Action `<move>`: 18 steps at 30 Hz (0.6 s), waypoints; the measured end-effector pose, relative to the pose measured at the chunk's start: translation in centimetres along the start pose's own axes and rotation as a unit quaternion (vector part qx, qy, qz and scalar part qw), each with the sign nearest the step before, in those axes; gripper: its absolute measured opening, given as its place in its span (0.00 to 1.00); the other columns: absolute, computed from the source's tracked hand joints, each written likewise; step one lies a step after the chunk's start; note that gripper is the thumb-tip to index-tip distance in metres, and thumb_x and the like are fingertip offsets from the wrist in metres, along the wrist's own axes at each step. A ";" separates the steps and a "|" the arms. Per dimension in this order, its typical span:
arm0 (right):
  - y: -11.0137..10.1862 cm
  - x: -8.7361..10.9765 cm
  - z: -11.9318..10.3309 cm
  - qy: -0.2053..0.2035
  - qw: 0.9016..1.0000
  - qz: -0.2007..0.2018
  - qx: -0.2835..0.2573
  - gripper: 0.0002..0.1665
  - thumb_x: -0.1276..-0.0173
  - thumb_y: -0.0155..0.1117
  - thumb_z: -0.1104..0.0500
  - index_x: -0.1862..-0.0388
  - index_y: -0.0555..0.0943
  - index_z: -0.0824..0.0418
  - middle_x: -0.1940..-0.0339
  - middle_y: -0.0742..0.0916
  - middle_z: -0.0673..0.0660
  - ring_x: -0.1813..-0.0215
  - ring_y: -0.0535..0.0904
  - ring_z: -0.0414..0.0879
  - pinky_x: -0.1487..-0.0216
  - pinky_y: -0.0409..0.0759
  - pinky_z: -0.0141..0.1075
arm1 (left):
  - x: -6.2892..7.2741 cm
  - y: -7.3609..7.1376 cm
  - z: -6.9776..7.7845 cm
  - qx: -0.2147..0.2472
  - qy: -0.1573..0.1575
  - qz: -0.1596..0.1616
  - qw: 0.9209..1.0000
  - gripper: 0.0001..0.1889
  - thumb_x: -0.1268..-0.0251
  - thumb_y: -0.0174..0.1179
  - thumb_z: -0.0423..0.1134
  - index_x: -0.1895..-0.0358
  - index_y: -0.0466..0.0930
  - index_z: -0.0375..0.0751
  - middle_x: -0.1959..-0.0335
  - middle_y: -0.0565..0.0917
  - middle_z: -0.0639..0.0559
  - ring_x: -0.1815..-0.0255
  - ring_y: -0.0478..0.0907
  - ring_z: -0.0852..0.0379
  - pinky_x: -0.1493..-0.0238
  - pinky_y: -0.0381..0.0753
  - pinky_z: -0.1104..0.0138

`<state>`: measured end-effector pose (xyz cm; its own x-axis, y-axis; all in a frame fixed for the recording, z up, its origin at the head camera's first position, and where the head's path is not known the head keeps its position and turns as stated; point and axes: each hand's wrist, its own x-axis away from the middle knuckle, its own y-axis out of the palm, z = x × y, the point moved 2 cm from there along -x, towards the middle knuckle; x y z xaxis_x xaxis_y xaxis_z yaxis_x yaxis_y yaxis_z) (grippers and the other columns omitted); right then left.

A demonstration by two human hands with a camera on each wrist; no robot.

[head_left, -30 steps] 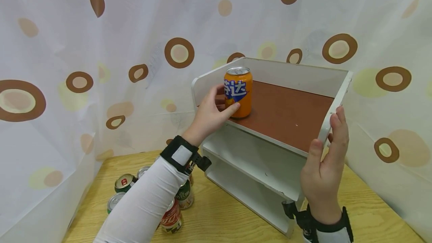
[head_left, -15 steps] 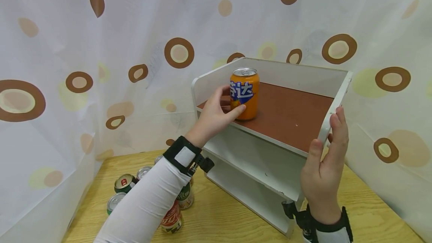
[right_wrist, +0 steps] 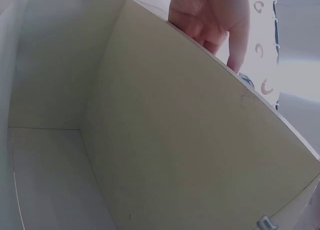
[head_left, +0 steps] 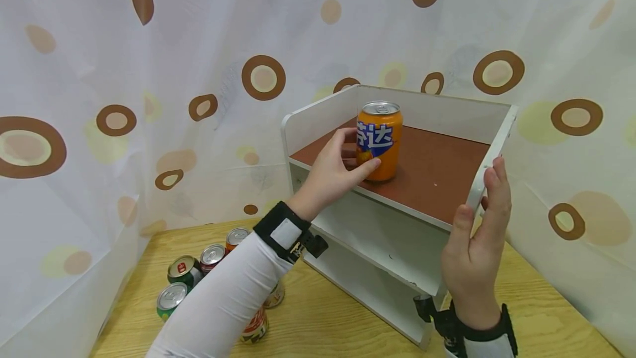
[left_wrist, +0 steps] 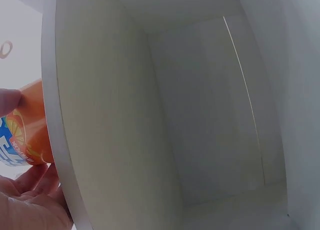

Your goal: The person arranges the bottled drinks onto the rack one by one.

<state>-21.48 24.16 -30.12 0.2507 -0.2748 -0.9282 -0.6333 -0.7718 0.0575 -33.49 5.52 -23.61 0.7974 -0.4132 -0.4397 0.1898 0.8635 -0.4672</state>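
Note:
An orange soda can [head_left: 390, 151] with a blue label stands upright at the front of the red-brown top of a small white shelf [head_left: 343, 228]. My left hand [head_left: 330, 167] grips it from the left, thumb across its front and fingers behind. In the left wrist view the front edge of the shelf's top board partly hides the can [left_wrist: 35, 125]. My right hand [head_left: 479, 247] holds the shelf's right side panel, thumb on the inner side and fingers along the outside. Beyond the board in the right wrist view, the left hand [right_wrist: 212, 17] shows in part.
Several drink cans [head_left: 184, 270] stand on the wooden table [head_left: 318, 325] at the lower left, partly hidden by my left sleeve [head_left: 223, 297]. Low walls rim the shelf top at the sides and back. A patterned curtain [head_left: 298, 26] hangs behind.
My left hand and the orange can have moved to the right along the front of the shelf top, the can staying upright. The right hand has stayed at the side panel.

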 end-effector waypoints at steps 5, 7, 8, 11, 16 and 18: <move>0.0 0.0 0.0 -0.002 1.000 -0.002 0.002 0.30 0.16 0.46 0.58 0.27 0.56 0.77 0.18 0.60 0.67 0.18 0.57 0.57 0.26 0.58 0.39 | 0.2 0.7 0.3 0.010 0.006 -0.006 1.000 0.34 0.30 0.68 0.44 0.27 0.63 0.42 0.34 0.77 0.44 0.38 0.80 0.48 0.37 0.83 0.61; -0.1 0.0 0.0 -0.002 1.000 -0.004 0.006 0.30 0.16 0.46 0.58 0.27 0.56 0.77 0.18 0.60 0.67 0.18 0.56 0.57 0.25 0.58 0.39 | 0.2 1.0 0.4 0.012 0.010 -0.008 1.000 0.34 0.30 0.68 0.44 0.27 0.63 0.42 0.34 0.77 0.44 0.37 0.80 0.49 0.37 0.83 0.62; -0.1 0.0 -0.1 -0.001 1.000 -0.005 0.007 0.30 0.16 0.46 0.58 0.27 0.56 0.77 0.18 0.60 0.67 0.18 0.56 0.57 0.25 0.58 0.39 | 0.2 1.2 0.5 0.014 0.012 -0.009 1.000 0.34 0.31 0.68 0.44 0.27 0.63 0.42 0.34 0.77 0.44 0.37 0.80 0.49 0.38 0.83 0.62; 0.0 0.0 -0.2 -0.001 1.000 -0.002 0.009 0.29 0.16 0.46 0.59 0.27 0.56 0.77 0.18 0.60 0.68 0.18 0.56 0.57 0.24 0.57 0.38 | 0.3 1.5 0.8 0.014 0.018 -0.012 1.000 0.34 0.31 0.68 0.44 0.27 0.64 0.42 0.34 0.78 0.44 0.38 0.81 0.49 0.38 0.83 0.63; 0.1 -0.1 -0.5 0.002 1.000 0.001 0.015 0.27 0.16 0.45 0.62 0.28 0.56 0.78 0.19 0.60 0.70 0.17 0.56 0.56 0.23 0.57 0.38 | 0.4 2.2 1.3 0.013 0.025 -0.016 0.999 0.33 0.31 0.68 0.44 0.28 0.64 0.42 0.35 0.78 0.45 0.40 0.82 0.50 0.40 0.83 0.66; 0.1 -0.2 -0.6 0.004 1.000 -0.001 0.019 0.27 0.16 0.45 0.62 0.28 0.56 0.78 0.19 0.60 0.70 0.17 0.56 0.56 0.23 0.57 0.38 | 0.5 2.5 1.6 0.014 0.027 -0.020 0.999 0.33 0.31 0.68 0.44 0.28 0.65 0.42 0.36 0.78 0.45 0.40 0.82 0.50 0.41 0.83 0.68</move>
<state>-21.12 23.76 -29.72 0.2578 -0.2769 -0.9257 -0.6596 -0.7505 0.0408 -31.73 7.95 -23.75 0.7574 -0.4611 -0.4624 0.2373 0.8541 -0.4629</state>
